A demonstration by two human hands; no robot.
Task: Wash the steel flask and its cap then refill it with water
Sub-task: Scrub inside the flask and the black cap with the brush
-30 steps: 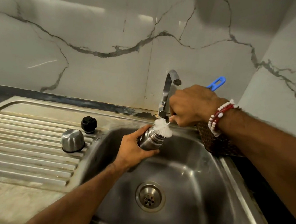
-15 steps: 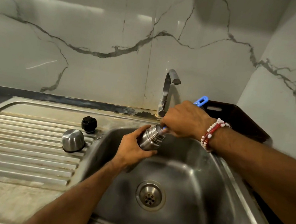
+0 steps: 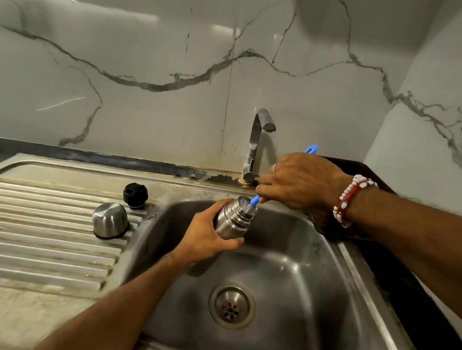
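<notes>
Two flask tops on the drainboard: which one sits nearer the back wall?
The small black stopper sits farther back. The larger steel cup cap stands mouth-down in front of it.

No text, label or number can be read anywhere.

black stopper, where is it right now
In the head view the black stopper stands on the drainboard left of the basin, just behind the steel cap.

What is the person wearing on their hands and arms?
No sleeves show. The right wrist has a bracelet of white and red beads, and the right hand has a silver ring. The left hand shows nothing worn.
</notes>
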